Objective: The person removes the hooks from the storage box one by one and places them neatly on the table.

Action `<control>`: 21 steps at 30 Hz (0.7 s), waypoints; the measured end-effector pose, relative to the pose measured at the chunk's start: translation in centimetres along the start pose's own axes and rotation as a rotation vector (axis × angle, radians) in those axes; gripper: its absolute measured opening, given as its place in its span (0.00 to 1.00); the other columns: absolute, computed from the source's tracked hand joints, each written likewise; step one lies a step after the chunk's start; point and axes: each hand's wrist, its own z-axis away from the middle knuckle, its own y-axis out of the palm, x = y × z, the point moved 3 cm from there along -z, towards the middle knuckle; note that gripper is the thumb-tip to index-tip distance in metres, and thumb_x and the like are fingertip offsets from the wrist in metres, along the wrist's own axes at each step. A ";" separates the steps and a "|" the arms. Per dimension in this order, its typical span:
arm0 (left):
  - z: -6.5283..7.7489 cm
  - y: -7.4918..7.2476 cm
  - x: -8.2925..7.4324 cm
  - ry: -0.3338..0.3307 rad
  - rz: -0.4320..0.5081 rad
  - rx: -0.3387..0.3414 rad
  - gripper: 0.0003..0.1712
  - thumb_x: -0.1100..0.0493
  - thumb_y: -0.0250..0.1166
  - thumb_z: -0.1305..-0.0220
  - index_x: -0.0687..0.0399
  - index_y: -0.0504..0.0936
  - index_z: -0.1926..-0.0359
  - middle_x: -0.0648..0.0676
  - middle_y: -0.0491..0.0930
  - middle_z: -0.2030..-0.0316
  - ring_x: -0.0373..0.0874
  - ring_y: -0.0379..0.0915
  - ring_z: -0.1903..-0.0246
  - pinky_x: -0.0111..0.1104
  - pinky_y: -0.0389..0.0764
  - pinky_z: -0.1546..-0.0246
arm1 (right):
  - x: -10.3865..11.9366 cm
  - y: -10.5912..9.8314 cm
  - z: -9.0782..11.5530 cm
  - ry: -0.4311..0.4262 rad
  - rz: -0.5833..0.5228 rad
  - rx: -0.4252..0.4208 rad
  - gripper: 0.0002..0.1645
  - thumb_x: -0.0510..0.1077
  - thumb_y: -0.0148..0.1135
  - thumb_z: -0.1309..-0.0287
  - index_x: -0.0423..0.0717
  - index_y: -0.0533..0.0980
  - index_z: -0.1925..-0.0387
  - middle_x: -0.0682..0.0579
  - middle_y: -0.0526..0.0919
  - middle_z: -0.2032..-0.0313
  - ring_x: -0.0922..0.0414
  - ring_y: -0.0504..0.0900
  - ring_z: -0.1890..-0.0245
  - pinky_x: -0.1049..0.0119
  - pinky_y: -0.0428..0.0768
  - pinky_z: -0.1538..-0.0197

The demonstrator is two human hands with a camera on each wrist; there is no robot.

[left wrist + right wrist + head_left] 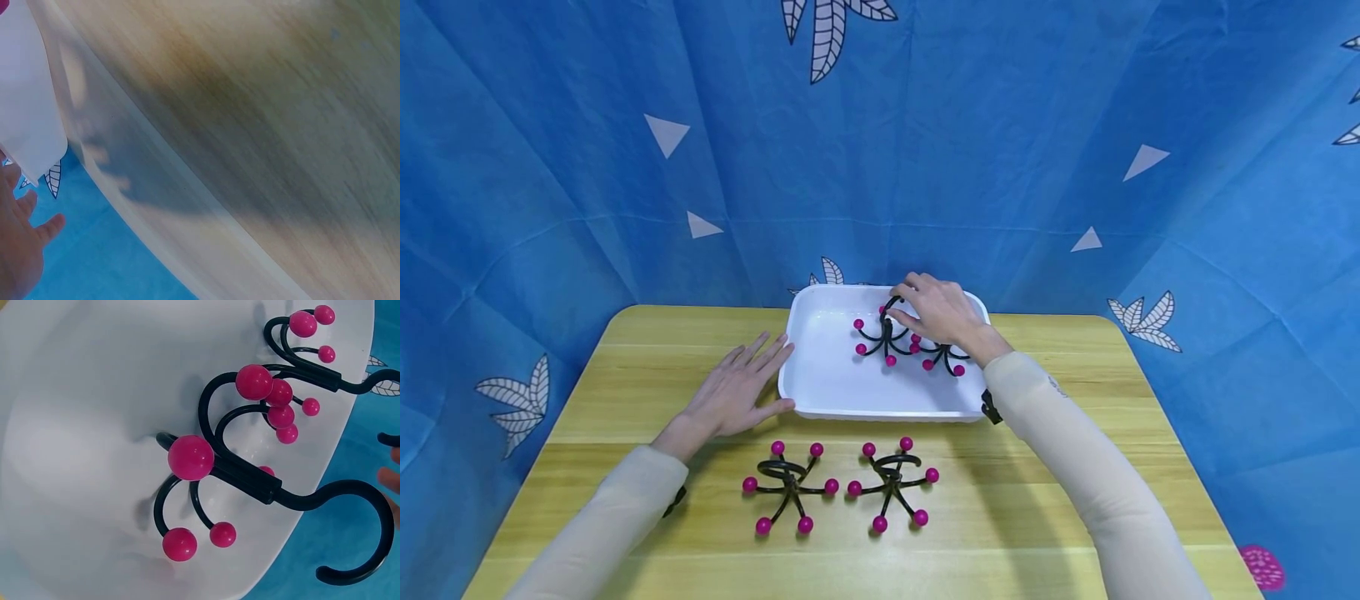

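Two black multi-arm hanger hooks with pink ball tips stand in the white tray: the left hanger hook (887, 333) and the right hanger hook (244, 478). My right hand (936, 308) is over the tray's right half, thumb and forefinger apart on either side of the left one's curved top. In the right wrist view its fingers (389, 480) show beside that hook's tip. Flat and spread, my left hand (737, 387) rests at the left rim of the tray (820, 408). Two more hanger hooks, one left (790, 483) and one right (891, 483), lie in front of it.
The wooden table (1037, 517) carries everything. A blue patterned curtain (880, 167) hangs right behind the tray and along both sides. The tray's raised rim surrounds the hooks inside it.
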 end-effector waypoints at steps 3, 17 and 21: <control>0.0 0.0 0.0 -0.001 0.001 -0.001 0.56 0.23 0.53 0.30 0.46 0.48 0.14 0.54 0.48 0.14 0.61 0.43 0.15 0.62 0.60 0.19 | 0.0 -0.1 0.0 0.001 0.010 -0.004 0.24 0.62 0.59 0.25 0.52 0.84 0.43 0.50 0.86 0.54 0.52 0.83 0.59 0.63 0.85 0.67; -0.1 0.2 0.2 0.004 -0.004 -0.011 0.56 0.23 0.54 0.30 0.46 0.48 0.14 0.54 0.49 0.14 0.61 0.44 0.15 0.62 0.61 0.19 | 0.4 -0.1 -0.1 0.037 -0.051 -0.008 0.17 0.58 0.62 0.25 0.56 0.85 0.45 0.51 0.83 0.59 0.54 0.78 0.64 0.68 0.77 0.71; -0.1 0.2 0.3 0.003 -0.002 -0.010 0.56 0.23 0.54 0.30 0.46 0.48 0.14 0.54 0.48 0.14 0.61 0.43 0.15 0.62 0.61 0.19 | 0.5 -0.1 -0.1 0.023 -0.081 -0.034 0.15 0.54 0.63 0.25 0.55 0.86 0.46 0.50 0.84 0.61 0.54 0.77 0.68 0.68 0.73 0.74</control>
